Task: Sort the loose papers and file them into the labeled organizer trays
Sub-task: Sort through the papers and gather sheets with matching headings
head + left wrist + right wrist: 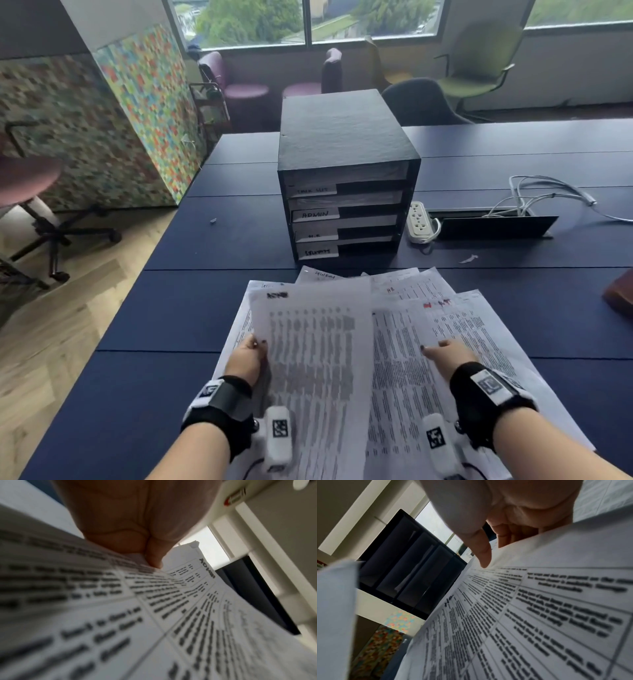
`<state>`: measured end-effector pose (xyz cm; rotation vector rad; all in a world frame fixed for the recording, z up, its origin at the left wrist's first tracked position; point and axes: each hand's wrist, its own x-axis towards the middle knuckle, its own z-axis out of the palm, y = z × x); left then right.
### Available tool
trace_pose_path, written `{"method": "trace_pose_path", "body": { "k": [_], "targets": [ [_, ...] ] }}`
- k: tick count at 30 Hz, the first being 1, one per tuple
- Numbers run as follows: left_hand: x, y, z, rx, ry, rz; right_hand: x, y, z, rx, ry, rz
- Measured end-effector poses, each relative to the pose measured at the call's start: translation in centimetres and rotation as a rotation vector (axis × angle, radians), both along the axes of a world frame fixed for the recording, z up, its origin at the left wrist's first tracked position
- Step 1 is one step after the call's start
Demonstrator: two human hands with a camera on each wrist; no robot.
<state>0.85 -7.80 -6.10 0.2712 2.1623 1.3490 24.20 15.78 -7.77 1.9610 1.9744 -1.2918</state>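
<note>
**A:** Where is the paper being handled?

**B:** One printed sheet (315, 359), headed with a dark word that looks like "ADMIN", is lifted off a fan of loose papers (428, 329) spread at the near edge of a dark blue table (178, 308). Other sheets in the fan carry handwritten words; "HR" and "SECURITY" can be read.

**A:** And the trays?

**B:** A black organizer (346, 178) stands just beyond the fan, toward the middle of the table. It has four stacked trays with white labels; the second from the top (318, 214) reads "ADMIN".

**A:** How are the hands placed?

**B:** The left hand (247, 358) pinches the sheet's left edge, thumb on top and fingers curled underneath. The right hand (442, 356) lies on the fan to the right, thumb (481, 553) pressing the top page; its other fingers curl behind a raised page, and I cannot tell whether they pinch it. Both forearms reach forward from the near edge, wrists low.

**A:** How should this step go well?

**B:** Probably by keeping the fan pinned with the right hand while the left draws the sheet clear, then supporting it flat and feeding its short edge squarely into the ADMIN tray. A limp sheet held at one edge may droop and catch on a tray lip.
</note>
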Motion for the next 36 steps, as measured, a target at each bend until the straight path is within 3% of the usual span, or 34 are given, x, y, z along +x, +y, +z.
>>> {"method": "trace_pose_path", "body": {
  "k": [7,17,24,29,33,35,36],
  "targets": [
    [2.9,1.4,-0.4,-0.036,-0.054,0.014,-1.5,-2.0,0.0,-0.101,0.057,0.025],
    [2.8,1.8,0.7,0.086,-0.098,0.036,-0.2,-1.1,1.2,0.009,0.224,0.093],
    [2.7,2.8,0.8,0.136,-0.088,0.086,6.3,6.6,1.0,0.121,0.024,0.018],
    [4.8,5.0,0.2,0.117,-0.091,0.045,9.6,7.7,-0.1,0.15,-0.059,-0.1],
    [6.7,7.3,-0.5,0.063,-0.023,-0.061,9.2,6.8,0.8,0.402,0.031,-0.071],
    [7.7,8.5,-0.6,0.011,0.04,-0.111,8.3,6.4,1.9,0.399,0.261,-0.058],
    [8.3,9.0,-0.4,-0.003,0.06,-0.128,7.7,6.1,2.5,0.303,0.423,-0.063]
  ]
}}
